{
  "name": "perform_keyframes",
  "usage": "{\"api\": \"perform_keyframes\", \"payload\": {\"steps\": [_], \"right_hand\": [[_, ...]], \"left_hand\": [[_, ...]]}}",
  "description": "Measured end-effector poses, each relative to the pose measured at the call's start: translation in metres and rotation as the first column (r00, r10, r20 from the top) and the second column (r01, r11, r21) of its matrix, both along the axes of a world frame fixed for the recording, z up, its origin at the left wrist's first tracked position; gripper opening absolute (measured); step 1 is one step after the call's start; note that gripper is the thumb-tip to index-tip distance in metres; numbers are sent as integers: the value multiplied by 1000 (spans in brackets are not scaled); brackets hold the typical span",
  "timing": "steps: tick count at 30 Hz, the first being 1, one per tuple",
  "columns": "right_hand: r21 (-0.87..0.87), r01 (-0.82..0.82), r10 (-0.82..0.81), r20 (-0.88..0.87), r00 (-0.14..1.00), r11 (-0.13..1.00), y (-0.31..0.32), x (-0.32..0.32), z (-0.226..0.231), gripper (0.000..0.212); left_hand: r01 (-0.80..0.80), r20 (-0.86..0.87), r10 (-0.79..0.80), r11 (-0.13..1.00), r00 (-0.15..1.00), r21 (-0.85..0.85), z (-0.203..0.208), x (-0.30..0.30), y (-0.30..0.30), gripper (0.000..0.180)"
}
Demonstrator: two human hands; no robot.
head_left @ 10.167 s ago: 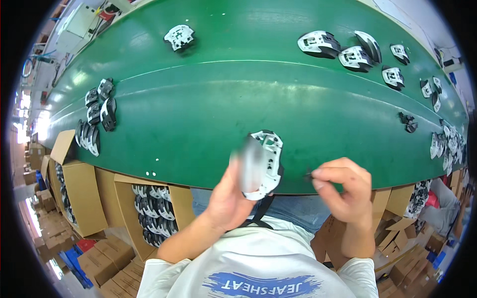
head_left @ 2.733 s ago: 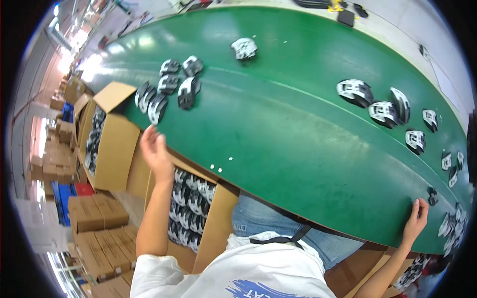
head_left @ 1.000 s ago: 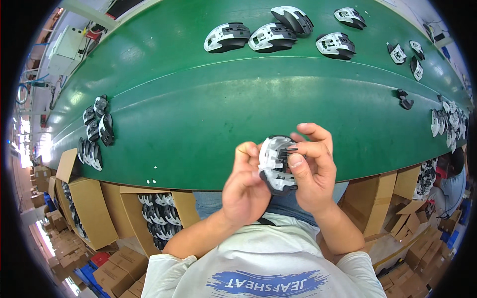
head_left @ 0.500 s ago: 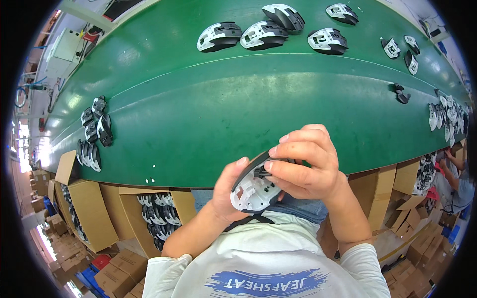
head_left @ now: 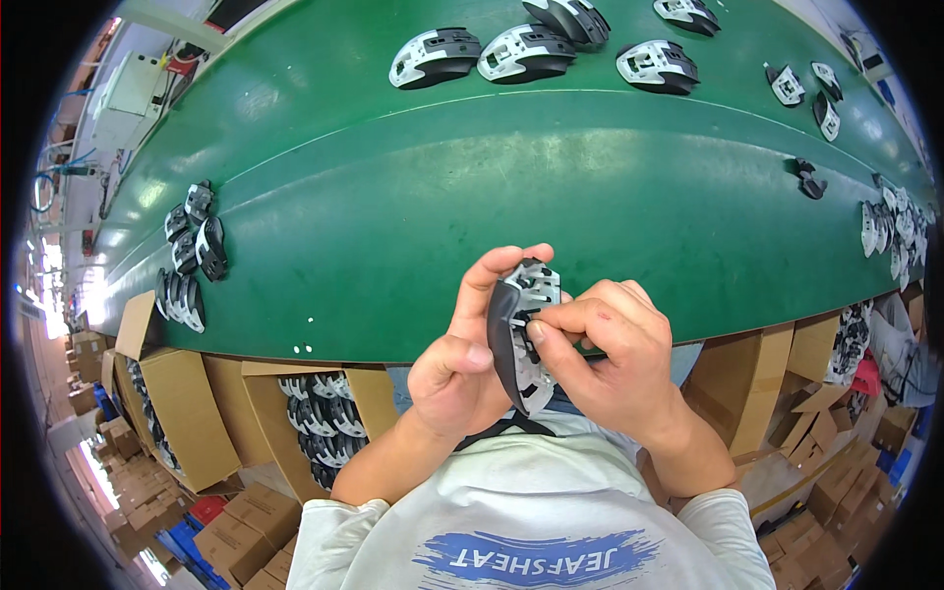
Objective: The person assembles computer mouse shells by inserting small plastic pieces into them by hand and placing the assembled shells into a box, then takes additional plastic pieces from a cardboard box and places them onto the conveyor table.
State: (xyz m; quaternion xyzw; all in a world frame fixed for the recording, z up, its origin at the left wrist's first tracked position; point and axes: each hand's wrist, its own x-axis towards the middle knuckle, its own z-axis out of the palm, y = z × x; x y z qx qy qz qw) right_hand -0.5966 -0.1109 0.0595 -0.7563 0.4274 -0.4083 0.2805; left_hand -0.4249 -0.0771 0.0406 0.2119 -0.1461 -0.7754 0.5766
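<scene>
In front of my body, just off the table's near edge, my left hand [head_left: 450, 379] holds a computer mouse shell [head_left: 504, 339]. The shell stands on edge, its curved black outside against my left fingers and palm, its white ribbed inside facing right. My right hand [head_left: 621, 354] has thumb and forefinger pinched at the middle of that inside, on a small black plastic part [head_left: 525, 323]. Fingertips partly cover the small part, so whether it is seated in the shell cannot be told.
Black-and-white mouse shells [head_left: 438, 56] lie along the far side of the green table [head_left: 393, 206]. More shells [head_left: 208, 246] are grouped at left and right [head_left: 890, 231]. A small black piece [head_left: 808, 179] lies at right. Below the near edge stand cardboard boxes [head_left: 187, 418], several holding shells.
The shell has been turned from lying tilted to standing on edge, its black back now toward the left. My right fingers have moved from its upper rim to its inner middle.
</scene>
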Motion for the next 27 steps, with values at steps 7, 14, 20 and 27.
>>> {"api": "perform_keyframes", "payload": {"steps": [7, 14, 20, 27], "right_hand": [[2, 21, -21, 19, 1000, 1000, 5, 3, -9, 13], [-94, -143, 115, -256, 960, 985, 1, -12, 10, 21], [-69, -159, 135, -274, 952, 985, 9, -18, 10, 39], [-69, -180, 144, -359, 922, 981, 11, -21, 18, 46]], "left_hand": [[-58, 66, 64, 994, 996, -88, -7, -8, 2, 67], [-102, 88, 104, 994, 991, -24, -11, -9, 8, 60], [-80, -95, 83, 996, 992, 28, -11, -10, 2, 58], [-86, -73, 86, 996, 994, 2, -16, -6, 2, 59]]}}
